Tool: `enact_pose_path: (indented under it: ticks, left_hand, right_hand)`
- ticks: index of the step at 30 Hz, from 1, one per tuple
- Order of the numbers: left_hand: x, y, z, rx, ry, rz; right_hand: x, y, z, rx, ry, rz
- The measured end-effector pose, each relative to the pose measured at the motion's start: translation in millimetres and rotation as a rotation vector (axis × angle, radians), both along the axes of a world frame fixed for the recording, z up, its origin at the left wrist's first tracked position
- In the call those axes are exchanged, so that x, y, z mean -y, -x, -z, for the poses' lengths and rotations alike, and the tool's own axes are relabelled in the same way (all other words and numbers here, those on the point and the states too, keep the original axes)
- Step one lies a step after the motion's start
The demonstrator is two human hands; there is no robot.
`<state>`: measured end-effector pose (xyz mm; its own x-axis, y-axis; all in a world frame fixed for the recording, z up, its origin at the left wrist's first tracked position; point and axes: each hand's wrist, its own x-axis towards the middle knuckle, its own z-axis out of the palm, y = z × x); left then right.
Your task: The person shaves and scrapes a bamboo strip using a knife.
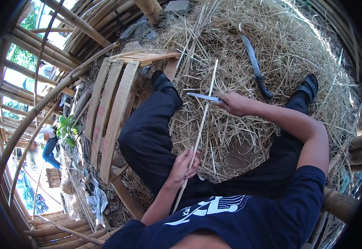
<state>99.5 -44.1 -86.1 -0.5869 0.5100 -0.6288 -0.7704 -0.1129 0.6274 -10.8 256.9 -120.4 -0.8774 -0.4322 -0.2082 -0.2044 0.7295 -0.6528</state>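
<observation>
A thin, pale bamboo strip ran from near the seated person's lap to the far straw. The left hand was closed around its near part; the right hand gripped a knife, its blade crossing the strip farther up. To the far right, a curved blade with a black handle lay on the straw, between the strip and the right sandal. A wooden crate with faint reddish marks stood left, beside the left sandal. The dark T-shirt bore white lettering, too distorted to read. Bamboo poles framed the left side; beyond them was another person in blue jeans.
</observation>
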Motion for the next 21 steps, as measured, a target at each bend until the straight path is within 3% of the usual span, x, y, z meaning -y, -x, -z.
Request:
enact_pose_path:
  ticks: [7,14,21]
  left_hand:
    - [-0.7,1.7,2.1,0.036,-0.014,-0.009]
    - [-2.6,2.1,5.3,0.063,-0.061,-0.016]
    - [-1.3,4.2,10.6,0.103,-0.077,-0.023]
  right_hand:
    - [23.8,-25.8,0.8,-0.044,-0.076,-0.225]
    - [17.3,-21.2,-3.2,-0.023,-0.146,-0.184]
    - [-24.3,13.6,38.5,-0.175,-0.269,-0.053]
